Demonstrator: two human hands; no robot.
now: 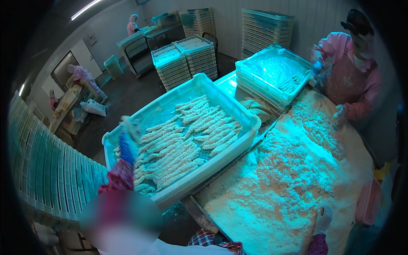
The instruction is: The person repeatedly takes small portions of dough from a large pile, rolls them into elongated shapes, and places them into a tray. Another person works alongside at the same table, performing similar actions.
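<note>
My left hand [131, 138], in a blue glove below a purple-red patterned sleeve, is over the left rim of a large pale plastic tray [229, 92]. Motion smears its fingers and the whitish patch at their tips, so I cannot tell whether it holds anything. Long crumb-coated strips [178, 163] lie side by side in rows in the tray. At the lower right, my right hand [324, 220], in a whitish glove, rests at the near edge of a broad heap of pale breadcrumbs [272, 182]. Its fingers look slightly apart, with nothing visible between them.
Across the crumbs, a co-worker [352, 80] has one gloved hand by stacked trays [272, 74] and another at the crumb heap. Upright trays [59, 157] line the left. A pink basket [368, 202] stands at right. Further tray stacks [172, 70] and people are behind.
</note>
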